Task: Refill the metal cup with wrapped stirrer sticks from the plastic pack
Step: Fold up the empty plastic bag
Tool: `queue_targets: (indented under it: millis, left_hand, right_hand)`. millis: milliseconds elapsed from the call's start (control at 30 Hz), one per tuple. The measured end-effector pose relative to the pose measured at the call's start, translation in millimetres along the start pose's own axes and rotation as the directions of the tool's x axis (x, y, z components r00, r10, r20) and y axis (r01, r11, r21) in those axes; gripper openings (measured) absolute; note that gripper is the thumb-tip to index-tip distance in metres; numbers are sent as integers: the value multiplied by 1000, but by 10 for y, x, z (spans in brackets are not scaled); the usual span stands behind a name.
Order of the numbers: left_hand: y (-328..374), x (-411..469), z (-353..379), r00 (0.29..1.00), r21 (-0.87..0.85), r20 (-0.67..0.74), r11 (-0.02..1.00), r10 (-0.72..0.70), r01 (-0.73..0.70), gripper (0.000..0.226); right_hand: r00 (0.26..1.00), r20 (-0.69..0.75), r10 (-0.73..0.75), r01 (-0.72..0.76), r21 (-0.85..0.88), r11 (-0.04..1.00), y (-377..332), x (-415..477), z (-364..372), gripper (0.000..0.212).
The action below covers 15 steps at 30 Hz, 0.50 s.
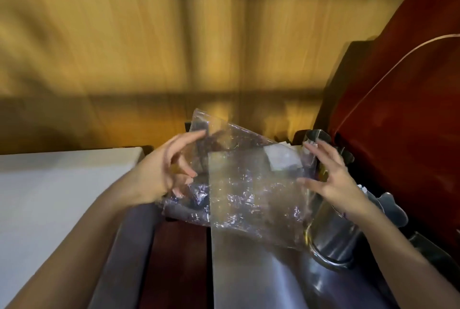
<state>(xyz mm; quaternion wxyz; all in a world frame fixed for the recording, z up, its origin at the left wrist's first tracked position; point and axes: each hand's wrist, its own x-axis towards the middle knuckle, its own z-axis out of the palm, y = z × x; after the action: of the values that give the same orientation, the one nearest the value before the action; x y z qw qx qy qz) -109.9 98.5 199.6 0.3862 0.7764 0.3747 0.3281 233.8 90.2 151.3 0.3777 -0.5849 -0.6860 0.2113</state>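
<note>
Nearest, a grey metal surface (pixel 249 271) runs up from the bottom edge, with a white counter (pixel 49 184) off to the left. Above it, both bare hands hold a clear, crinkled plastic pack (pixel 249 184) in the air. The left hand (pixel 159 174) pinches the pack's left edge, fingers curled in. The right hand (pixel 333 179) has its fingers spread wide along the right edge. Just behind that hand stands the metal cup (pixel 336 234), touching the pack's lower corner. Whether sticks remain inside the pack is too blurred to tell. Farther back, a wooden wall (pixel 174 34) fills the view.
</note>
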Motion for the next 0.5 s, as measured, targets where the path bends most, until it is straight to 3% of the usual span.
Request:
queue_targets:
  millis: [100, 200, 333, 433, 500]
  left_hand:
    - [157, 34, -73, 996, 5, 38, 997, 76, -76, 84]
    - [265, 54, -11, 992, 73, 85, 993, 91, -97, 95]
    - [307, 110, 52, 957, 221, 251, 955, 142, -200, 48]
    - [335, 111, 48, 954, 233, 272, 953, 126, -192, 38]
    - [347, 76, 25, 969, 149, 204, 974, 136, -168, 38]
  right_hand:
    - [996, -33, -77, 78, 10, 997, -148, 69, -57, 68]
    - [988, 114, -107, 98, 84, 992, -366, 136, -49, 68]
    - [940, 304, -155, 85, 231, 969, -546, 192, 2, 47]
    - [924, 341, -174, 57, 327, 943, -557, 182, 52, 23]
    - [929, 326, -175, 53, 351, 935, -521, 180, 81, 14]
